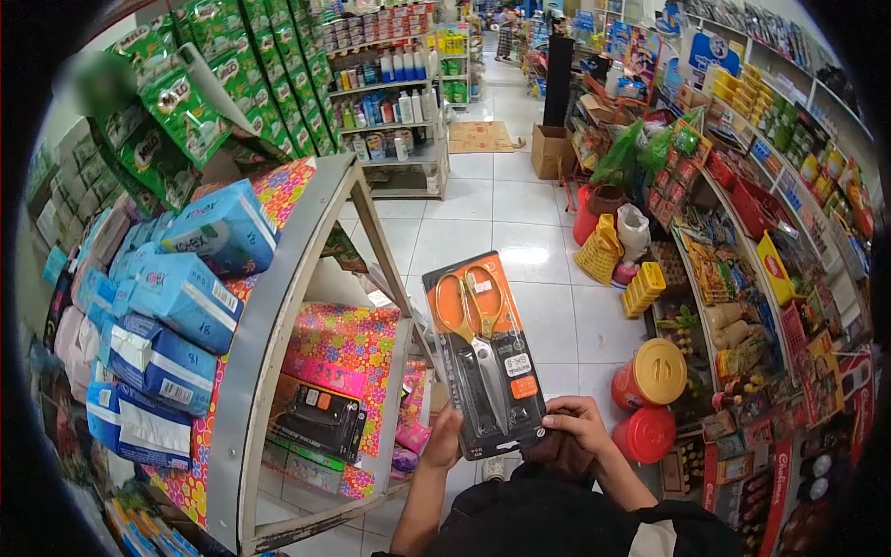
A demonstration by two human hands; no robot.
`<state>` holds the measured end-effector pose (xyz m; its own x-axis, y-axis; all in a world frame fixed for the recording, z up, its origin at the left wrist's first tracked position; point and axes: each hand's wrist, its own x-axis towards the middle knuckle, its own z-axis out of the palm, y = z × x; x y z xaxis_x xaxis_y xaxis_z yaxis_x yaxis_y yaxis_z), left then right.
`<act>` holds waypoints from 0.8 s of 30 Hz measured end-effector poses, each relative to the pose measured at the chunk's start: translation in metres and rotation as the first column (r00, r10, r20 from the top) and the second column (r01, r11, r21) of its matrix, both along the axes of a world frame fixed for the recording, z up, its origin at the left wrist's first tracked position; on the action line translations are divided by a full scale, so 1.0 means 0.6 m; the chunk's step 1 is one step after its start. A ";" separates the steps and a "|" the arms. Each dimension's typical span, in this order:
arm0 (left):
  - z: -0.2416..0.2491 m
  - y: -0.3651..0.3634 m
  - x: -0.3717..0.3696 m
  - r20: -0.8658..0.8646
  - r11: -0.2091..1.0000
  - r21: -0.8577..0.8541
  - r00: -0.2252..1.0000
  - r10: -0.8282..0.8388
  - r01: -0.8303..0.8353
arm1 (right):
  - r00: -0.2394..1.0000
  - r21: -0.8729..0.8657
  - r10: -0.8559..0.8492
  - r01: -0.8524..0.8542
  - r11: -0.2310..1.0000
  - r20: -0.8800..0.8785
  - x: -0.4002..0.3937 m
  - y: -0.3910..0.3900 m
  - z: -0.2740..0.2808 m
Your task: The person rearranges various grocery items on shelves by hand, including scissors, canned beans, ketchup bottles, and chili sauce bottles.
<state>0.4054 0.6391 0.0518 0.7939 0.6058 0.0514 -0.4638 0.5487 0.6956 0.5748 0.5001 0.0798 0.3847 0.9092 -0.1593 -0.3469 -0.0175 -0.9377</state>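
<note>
A pair of scissors [489,371] with gold handles lies sealed in a blister pack [520,371] with an orange and black card. The pack is held upside down in front of my body, handles pointing away from me. My left hand [444,440] grips its lower left edge. At the lower right corner, my right hand [577,423] pinches the card between thumb and fingers. Left of my hands, similar black packs [320,420] lie on a lower shelf lined with flowered paper [339,343].
Blue packs of pads [186,292] sit on the shelf top at left, below green Milo packets [181,116]. Shelves of snacks [715,269] line the right side, with red tubs [645,434] on the floor. A tiled aisle [469,223] runs ahead, with flattened cardboard [480,136] on it.
</note>
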 end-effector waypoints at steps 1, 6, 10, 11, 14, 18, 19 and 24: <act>0.000 0.002 0.002 -0.081 0.997 -0.041 0.995 0.061 -0.065 | 1.000 -0.004 0.003 -0.003 1.000 -0.001 -0.001 0.004 0.002; -0.015 0.002 -0.001 -0.269 0.928 -0.196 0.928 0.259 -0.316 | 0.999 -0.025 0.037 -0.037 0.999 0.017 -0.008 0.019 -0.013; -0.015 0.001 -0.007 -0.237 0.882 -0.358 0.943 0.232 -0.307 | 0.995 -0.023 0.094 -0.094 0.995 0.033 -0.006 0.019 -0.026; -0.018 0.002 -0.008 -0.222 0.891 -0.338 0.945 0.239 -0.304 | 0.994 -0.017 0.103 -0.102 0.995 0.026 -0.006 0.019 -0.028; -0.027 0.007 -0.011 -0.189 0.915 -0.273 0.949 0.253 -0.298 | 0.996 -0.028 0.092 -0.092 0.995 -0.022 -0.003 0.013 -0.025; -0.031 0.015 -0.011 -0.263 0.935 -0.156 0.925 0.273 -0.320 | 0.998 -0.043 0.040 -0.038 0.998 0.057 0.003 0.002 -0.032; -0.033 0.018 -0.011 -0.305 0.938 -0.119 0.911 0.277 -0.325 | 0.997 -0.046 0.031 -0.028 0.999 0.073 0.003 0.001 -0.029; -0.038 0.009 0.010 -0.479 0.850 0.231 0.705 0.523 -0.474 | 0.987 -0.055 -0.054 0.063 0.996 0.149 -0.011 -0.004 -0.043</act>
<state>0.4113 0.6443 0.0293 0.2995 0.9335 -0.1971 -0.2192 0.2684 0.9380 0.5679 0.4977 0.0540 0.4604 0.8749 -0.1501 -0.2067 -0.0588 -0.9766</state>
